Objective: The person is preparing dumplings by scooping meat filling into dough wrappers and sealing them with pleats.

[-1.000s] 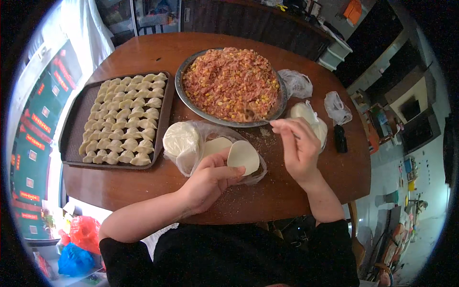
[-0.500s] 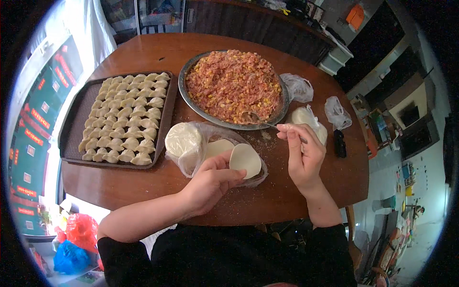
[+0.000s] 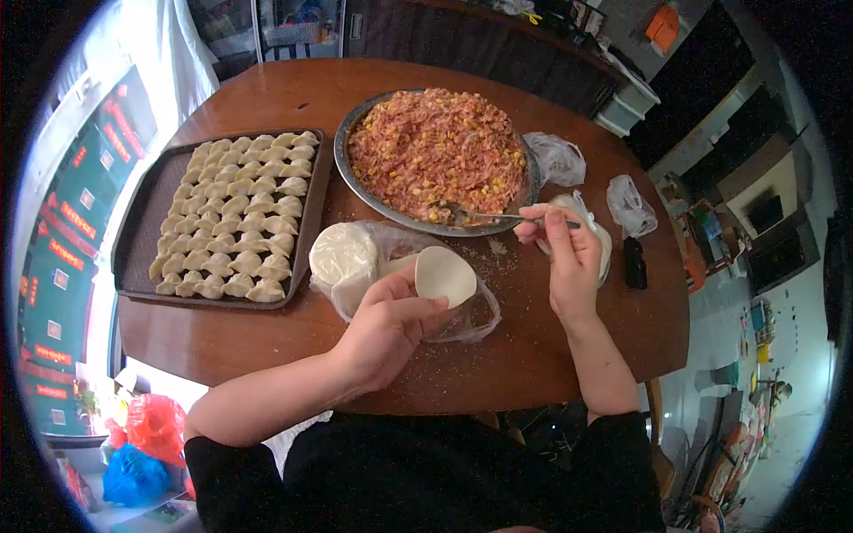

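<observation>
My left hand pinches a round, pale dumpling wrapper by its lower edge. It hovers over a clear plastic bag with a stack of wrappers at its left end. My right hand is closed on the handle of a metal spoon. The spoon's tip rests in the near edge of pinkish minced filling with yellow corn bits, which is heaped in a wide metal bowl.
A dark baking tray at the left carries rows of folded dumplings. Right of the bowl lie crumpled plastic bags, a white bagged bundle and a small black object. White powder specks dot the brown wooden table.
The spoon has swung to a flatter angle, its tip moving left into the filling. My right hand has risen slightly. The wrapper in my left hand has shifted a little left and up.
</observation>
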